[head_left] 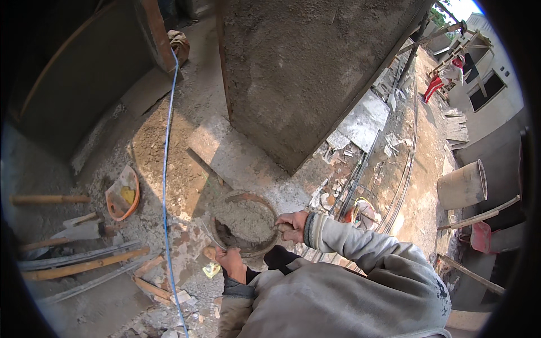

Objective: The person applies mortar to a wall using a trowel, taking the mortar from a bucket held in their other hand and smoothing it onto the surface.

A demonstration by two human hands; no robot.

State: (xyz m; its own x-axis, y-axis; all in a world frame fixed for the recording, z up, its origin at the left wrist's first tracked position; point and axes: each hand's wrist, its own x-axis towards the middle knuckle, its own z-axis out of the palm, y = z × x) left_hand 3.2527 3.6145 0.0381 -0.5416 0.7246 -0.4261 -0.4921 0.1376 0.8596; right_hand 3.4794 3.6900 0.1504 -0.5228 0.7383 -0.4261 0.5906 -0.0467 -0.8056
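Observation:
A round bucket (246,219) of grey mortar stands below me. My right hand (291,226) is closed at its right rim, on a short brownish piece like a grip. My left hand (231,262) is closed at the lower left rim, beside a rounded wooden handle (209,252) and a thin metal edge; I cannot make out exactly what it grips. My dark-clad leg shows just below the bucket. A crumpled pale yellow bag (211,270) lies left of my left hand.
A plastered wall (298,79) rises ahead. A blue cord (167,169) crosses the ground. An orange basin (115,203) and wooden poles (84,267) lie left. Right are metal bars (403,191), a concrete cylinder (459,183) and, farther off, a person (445,76) in red trousers.

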